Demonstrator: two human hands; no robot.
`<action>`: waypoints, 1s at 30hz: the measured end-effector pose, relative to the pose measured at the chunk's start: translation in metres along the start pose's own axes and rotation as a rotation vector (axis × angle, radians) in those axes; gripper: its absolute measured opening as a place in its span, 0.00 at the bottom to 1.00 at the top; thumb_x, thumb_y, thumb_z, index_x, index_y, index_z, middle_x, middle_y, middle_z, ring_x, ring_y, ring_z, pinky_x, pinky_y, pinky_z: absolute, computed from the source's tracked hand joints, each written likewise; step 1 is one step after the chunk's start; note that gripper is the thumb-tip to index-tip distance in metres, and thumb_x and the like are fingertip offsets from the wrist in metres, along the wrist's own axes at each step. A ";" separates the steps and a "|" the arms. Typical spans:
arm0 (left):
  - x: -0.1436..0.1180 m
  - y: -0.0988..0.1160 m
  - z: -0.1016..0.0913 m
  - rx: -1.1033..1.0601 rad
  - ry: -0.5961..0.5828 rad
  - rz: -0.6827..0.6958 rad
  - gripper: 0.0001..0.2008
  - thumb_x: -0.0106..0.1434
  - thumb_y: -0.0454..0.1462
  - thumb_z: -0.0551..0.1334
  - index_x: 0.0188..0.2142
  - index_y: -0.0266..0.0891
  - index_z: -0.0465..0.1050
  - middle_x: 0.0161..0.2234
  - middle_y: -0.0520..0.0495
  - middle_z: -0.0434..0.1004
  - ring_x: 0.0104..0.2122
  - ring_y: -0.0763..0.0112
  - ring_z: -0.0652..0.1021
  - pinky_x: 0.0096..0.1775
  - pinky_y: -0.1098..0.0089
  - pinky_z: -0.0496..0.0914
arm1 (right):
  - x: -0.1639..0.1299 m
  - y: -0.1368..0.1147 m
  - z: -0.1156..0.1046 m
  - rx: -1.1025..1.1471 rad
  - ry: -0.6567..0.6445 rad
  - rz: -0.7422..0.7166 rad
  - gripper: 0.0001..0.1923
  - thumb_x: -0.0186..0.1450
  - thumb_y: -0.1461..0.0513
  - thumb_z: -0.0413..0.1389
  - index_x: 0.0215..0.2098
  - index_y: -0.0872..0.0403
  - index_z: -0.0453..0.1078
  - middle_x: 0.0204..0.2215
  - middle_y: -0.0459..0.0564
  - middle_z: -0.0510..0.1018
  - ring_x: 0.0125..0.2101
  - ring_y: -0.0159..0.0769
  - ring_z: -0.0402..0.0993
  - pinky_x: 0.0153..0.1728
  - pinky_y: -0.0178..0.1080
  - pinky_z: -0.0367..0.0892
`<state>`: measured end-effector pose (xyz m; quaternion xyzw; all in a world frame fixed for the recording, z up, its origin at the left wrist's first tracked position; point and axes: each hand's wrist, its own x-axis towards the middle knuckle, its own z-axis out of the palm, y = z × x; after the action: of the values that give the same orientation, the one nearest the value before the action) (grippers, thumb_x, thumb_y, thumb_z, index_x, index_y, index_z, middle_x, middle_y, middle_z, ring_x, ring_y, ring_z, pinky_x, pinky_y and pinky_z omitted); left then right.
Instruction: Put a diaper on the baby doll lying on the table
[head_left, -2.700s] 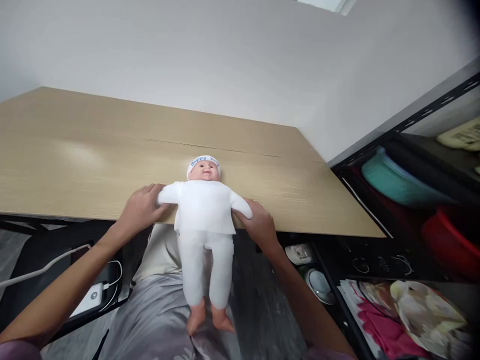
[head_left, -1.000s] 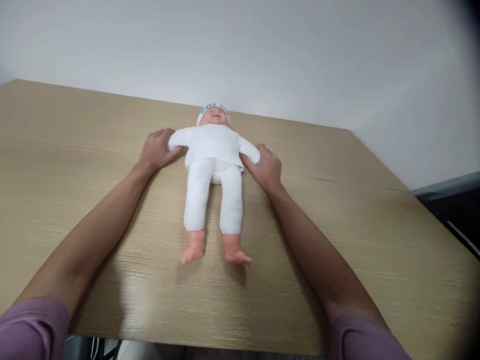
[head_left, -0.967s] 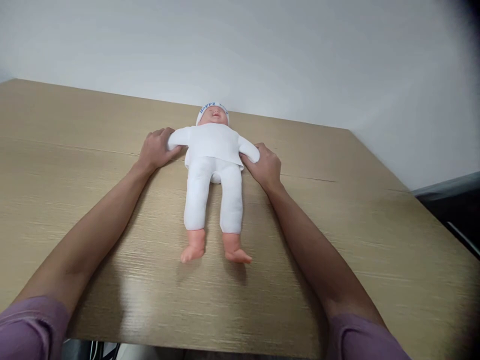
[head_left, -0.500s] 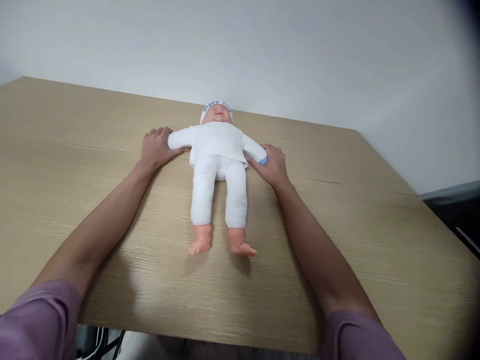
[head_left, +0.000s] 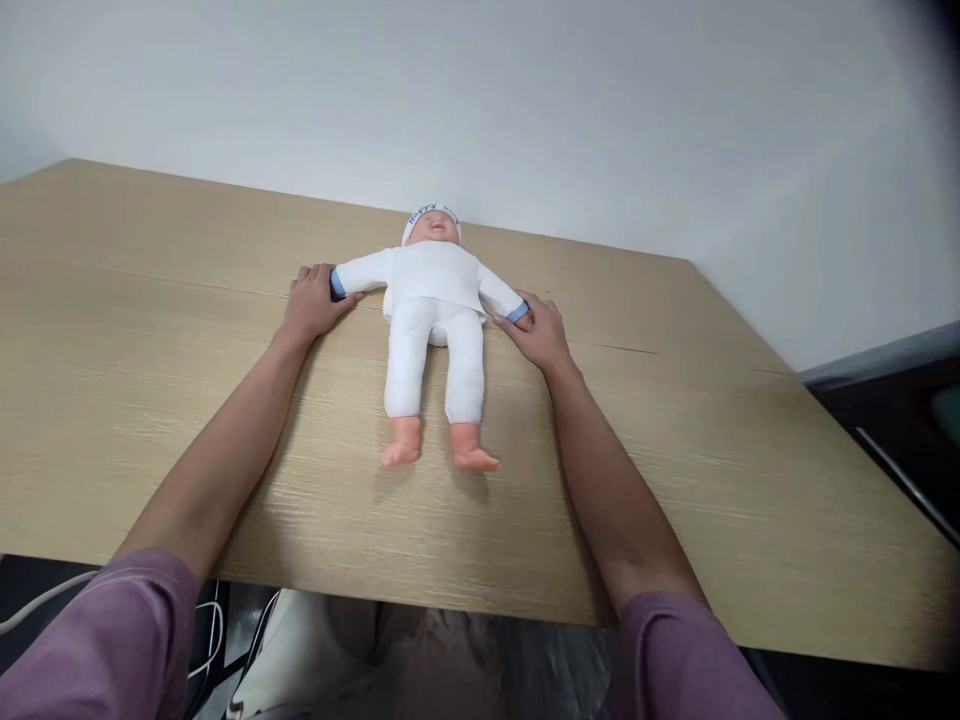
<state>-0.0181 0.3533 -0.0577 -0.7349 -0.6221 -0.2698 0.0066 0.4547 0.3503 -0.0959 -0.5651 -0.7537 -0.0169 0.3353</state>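
Observation:
A baby doll (head_left: 435,275) lies on its back on the wooden table (head_left: 360,530), with its head toward the wall and its bare feet toward me. It wears a white top and trousers with blue cuffs, and a white cap with blue lettering. Its arms are spread to both sides. My left hand (head_left: 309,303) is closed around the doll's hand at the left, just past the cuff. At the other side my right hand (head_left: 541,332) grips the doll's other hand, its thumb lying below the blue cuff. Both doll hands are mostly hidden by mine.
Behind the table's far edge stands a pale wall (head_left: 480,100). Dark equipment (head_left: 892,420) sits beyond the right edge. A white cable (head_left: 45,598) hangs below the front edge at the left, near my legs (head_left: 307,645).
The doll's blue cuffs show more now, as my hands have slid outward toward its hands. The view has tilted and drawn back, so more of the floor and my legs is visible.

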 end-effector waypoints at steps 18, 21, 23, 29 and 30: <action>-0.105 0.033 -0.032 -0.040 0.070 -0.243 0.42 0.74 0.51 0.56 0.78 0.26 0.56 0.78 0.20 0.59 0.76 0.31 0.61 0.73 0.36 0.58 | -0.103 -0.064 -0.032 -0.106 0.113 0.188 0.34 0.72 0.56 0.52 0.72 0.64 0.67 0.69 0.72 0.75 0.69 0.59 0.69 0.74 0.62 0.62; -0.130 0.041 -0.039 -0.029 0.032 -0.226 0.41 0.74 0.53 0.54 0.76 0.25 0.61 0.77 0.18 0.60 0.76 0.29 0.62 0.73 0.34 0.57 | -0.126 -0.089 -0.040 -0.075 0.085 0.200 0.34 0.73 0.56 0.52 0.73 0.64 0.66 0.70 0.74 0.73 0.70 0.58 0.67 0.73 0.64 0.62; -0.151 0.049 -0.043 -0.011 -0.002 -0.211 0.39 0.75 0.53 0.53 0.75 0.27 0.65 0.77 0.20 0.61 0.77 0.30 0.62 0.73 0.34 0.56 | -0.146 -0.107 -0.046 -0.043 0.058 0.167 0.32 0.75 0.56 0.51 0.73 0.62 0.66 0.71 0.71 0.73 0.72 0.56 0.66 0.74 0.64 0.62; -0.242 0.084 -0.074 0.047 -0.117 -0.080 0.37 0.80 0.53 0.48 0.79 0.34 0.63 0.81 0.31 0.57 0.80 0.37 0.58 0.77 0.39 0.51 | -0.228 -0.168 -0.080 -0.015 -0.032 0.161 0.32 0.79 0.52 0.50 0.75 0.59 0.66 0.73 0.67 0.72 0.74 0.56 0.65 0.76 0.62 0.60; -0.261 0.090 -0.082 0.042 -0.132 -0.045 0.37 0.80 0.53 0.48 0.79 0.36 0.63 0.81 0.32 0.57 0.80 0.38 0.58 0.78 0.40 0.51 | -0.246 -0.179 -0.088 -0.018 -0.054 0.173 0.32 0.79 0.51 0.50 0.76 0.57 0.67 0.74 0.66 0.72 0.75 0.57 0.65 0.76 0.63 0.60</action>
<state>0.0116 0.0673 -0.0636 -0.7368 -0.6430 -0.2076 -0.0250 0.3770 0.0437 -0.0934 -0.6312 -0.7108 0.0205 0.3098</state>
